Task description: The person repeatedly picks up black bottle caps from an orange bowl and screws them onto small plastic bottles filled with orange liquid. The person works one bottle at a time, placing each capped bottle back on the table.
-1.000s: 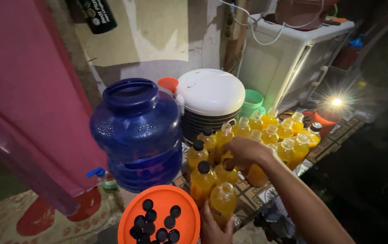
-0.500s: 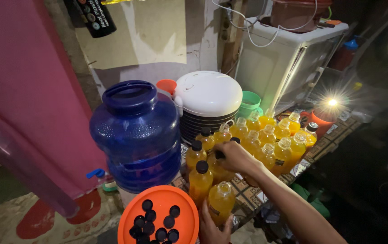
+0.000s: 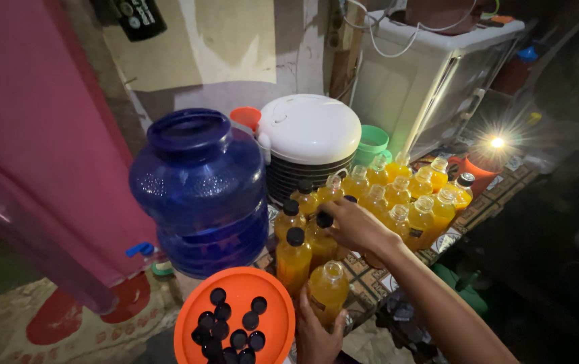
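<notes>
Capping is underway here, and it's about a third done by my count. The right hand (image 3: 357, 226) is down among a crowd of yellow-orange drink bottles (image 3: 407, 202) on a tiled table (image 3: 370, 283), fingers bunched together over the top of one bottle in the middle of the bunch. There's something dark right at the fingertips, looks like a cap, so I'd say the fingers are closed on it, though the bottle top itself is hidden under the hand.

The left hand (image 3: 316, 334) is at the near edge of the table, wrapped around the base of an uncapped bottle (image 3: 328, 291) and holding it upright. That one's mouth is clearly open.

Just left of that bottle sits an orange lid (image 3: 235, 317) turned up like a dish, with a pile of black caps (image 3: 229, 323) in it. Three or four bottles nearest the big blue water jug (image 3: 198, 192) already have black caps on, plus one at the far right edge of the group. The ones toward the back, near the stack of plates with the white cover (image 3: 311, 128), look open.

Going by that, the step in hand is seating a cap on the middle bottle. My guess is the next move needs a firm twist with the bottle kept from tipping into its neighbours, since they're packed touching each other. After that, a fresh cap from the orange lid for the bottle the left hand is steadying. The small lamp (image 3: 497, 143) at the far right edge glares a lot, so that side is hard to read.
</notes>
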